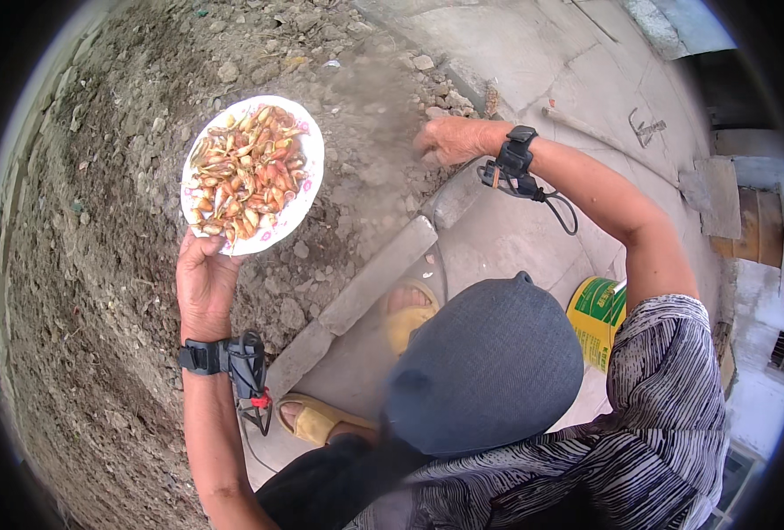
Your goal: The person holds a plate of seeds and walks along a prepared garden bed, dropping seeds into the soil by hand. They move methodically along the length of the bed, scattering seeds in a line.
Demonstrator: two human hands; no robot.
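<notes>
My left hand (206, 287) grips the near rim of a white plate (311, 190) with a pink flower pattern and holds it above the soil. Small, elongated reddish-brown bulbs (249, 172) with dry skins are heaped on it. Away to the right, my right hand (456, 140) is low over the edge of the soil bed, close to the kerb. Its fingers are curled in and their tips hidden, so whatever they hold does not show. A hazy, blurred patch of soil (370, 132) lies between the plate and this hand.
Loose, stony soil (118, 291) fills the left side, bordered by concrete kerb blocks (379, 274). My sandalled feet stand just inside the kerb on paving. A yellow-and-green bucket (597, 320) is beside my right knee. A long stick (608, 140) lies on the paving beyond my right arm.
</notes>
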